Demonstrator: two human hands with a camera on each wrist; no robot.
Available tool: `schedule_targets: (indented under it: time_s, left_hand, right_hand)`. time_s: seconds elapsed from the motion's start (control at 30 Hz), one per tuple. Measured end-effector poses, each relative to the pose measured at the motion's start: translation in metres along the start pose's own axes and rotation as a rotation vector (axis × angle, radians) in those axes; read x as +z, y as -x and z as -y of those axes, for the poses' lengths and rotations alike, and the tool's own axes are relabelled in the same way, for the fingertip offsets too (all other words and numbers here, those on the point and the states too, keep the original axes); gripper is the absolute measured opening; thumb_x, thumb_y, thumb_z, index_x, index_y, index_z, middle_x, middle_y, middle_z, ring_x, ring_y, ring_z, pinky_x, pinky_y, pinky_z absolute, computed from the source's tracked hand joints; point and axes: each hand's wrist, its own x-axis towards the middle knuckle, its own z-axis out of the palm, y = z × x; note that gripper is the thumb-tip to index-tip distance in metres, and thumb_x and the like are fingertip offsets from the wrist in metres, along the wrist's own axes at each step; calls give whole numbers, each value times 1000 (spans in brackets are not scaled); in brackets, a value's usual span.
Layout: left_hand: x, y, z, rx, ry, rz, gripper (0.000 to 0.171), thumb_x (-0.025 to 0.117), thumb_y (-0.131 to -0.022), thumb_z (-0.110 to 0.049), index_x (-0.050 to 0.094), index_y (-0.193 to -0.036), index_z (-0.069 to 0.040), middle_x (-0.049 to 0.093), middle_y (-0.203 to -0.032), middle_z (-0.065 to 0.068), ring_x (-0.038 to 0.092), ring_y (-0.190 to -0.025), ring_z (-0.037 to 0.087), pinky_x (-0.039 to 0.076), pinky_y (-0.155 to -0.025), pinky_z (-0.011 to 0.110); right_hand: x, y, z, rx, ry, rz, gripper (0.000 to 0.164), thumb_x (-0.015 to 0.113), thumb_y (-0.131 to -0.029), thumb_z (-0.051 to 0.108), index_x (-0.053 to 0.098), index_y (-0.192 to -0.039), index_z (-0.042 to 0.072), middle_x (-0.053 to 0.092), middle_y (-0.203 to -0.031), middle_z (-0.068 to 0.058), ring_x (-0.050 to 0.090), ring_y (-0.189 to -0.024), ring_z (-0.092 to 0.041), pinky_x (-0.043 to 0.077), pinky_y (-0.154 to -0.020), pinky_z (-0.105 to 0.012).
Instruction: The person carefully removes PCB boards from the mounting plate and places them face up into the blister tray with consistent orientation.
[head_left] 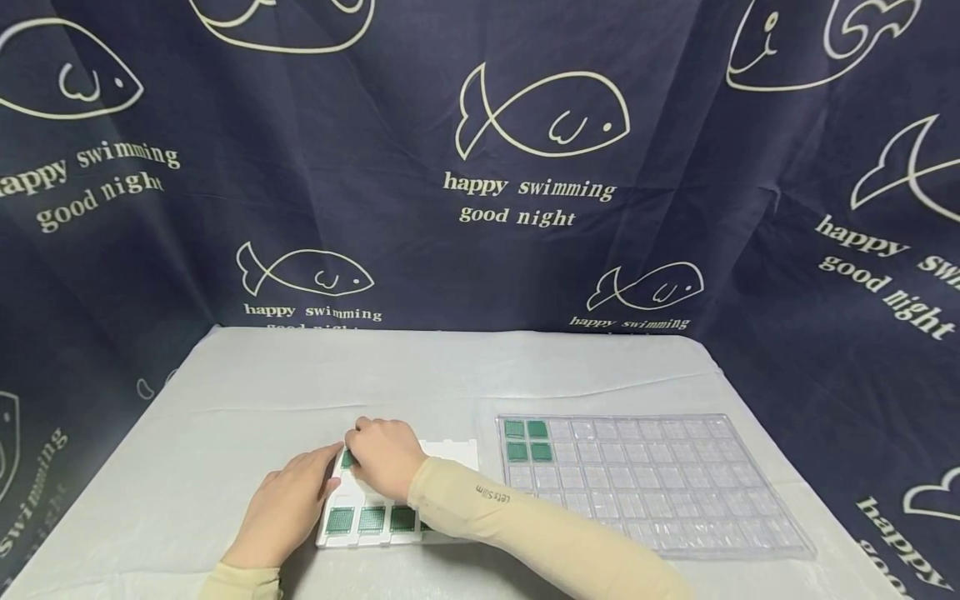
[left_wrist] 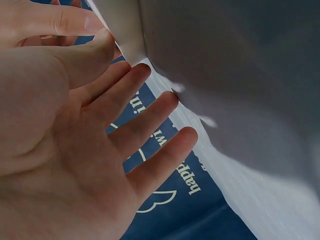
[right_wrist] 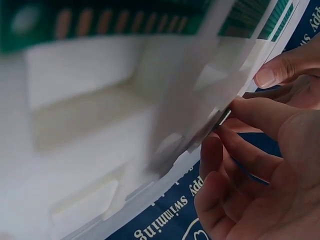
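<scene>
- Right hand point(head_left: 386, 454): fingertips pinch a small green board point(head_left: 347, 459) at the far-left corner of the white tray point(head_left: 461, 454).
- Left hand point(head_left: 281, 504): fingers extended, not curled, along the tray's left side; thumb touching its edge.
- Can't tell if the board is fully out of its pocket; my fingers hide most of it.
- Best approach, I think: brace the tray with the left so it doesn't slide on the counter point(head_left: 420, 375), then draw the board straight up, edges only.
- Tilting it probably catches the pocket wall.
- My right sleeve point(head_left: 525, 525) hangs over the near row of boards point(head_left: 371, 520). Forearm should ride high so nothing drags.
- See-through tray point(head_left: 637, 504) is to the white one's right: four boards in its far-left pockets, two by two.
</scene>
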Motion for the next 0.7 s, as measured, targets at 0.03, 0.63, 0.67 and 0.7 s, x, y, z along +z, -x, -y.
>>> schedule_targets:
  time_s: [0.03,0.63,0.67,0.7]
  left_hand:
    - [0,0,0,-1,1,1,47,68,-97,-19,58,-140,-4,67,-135,16,63,-125,37,54,-91,59]
    - [0,0,-1,1,0,-17,47,70,-96,-18,58,-139,-4,68,-134,16,64,-124,37,54,-90,59]
    - [-1,0,-2,0,2,-14,47,69,-96,-18,58,-139,-4,68,-134,16,63,-125,37,54,-91,60]
    - [-1,0,-2,-1,4,-11,47,69,-96,-18,58,-140,-4,68,-134,16,63,-125,37,54,-91,60]
  right_hand:
    - [0,0,0,0,1,-1,22,76,-92,35,74,-110,23,67,-95,10,66,-80,-2,53,-64,-16]
    - [-4,1,2,7,49,-15,21,76,-91,37,74,-108,25,70,-95,12,66,-80,-2,43,-68,-16]
    - [-4,1,2,7,51,-17,20,76,-91,37,74,-107,24,70,-95,12,66,-80,-2,42,-67,-17]
    - [-4,1,2,6,53,-19,20,76,-91,37,74,-107,24,69,-94,12,66,-79,-3,42,-67,-17]
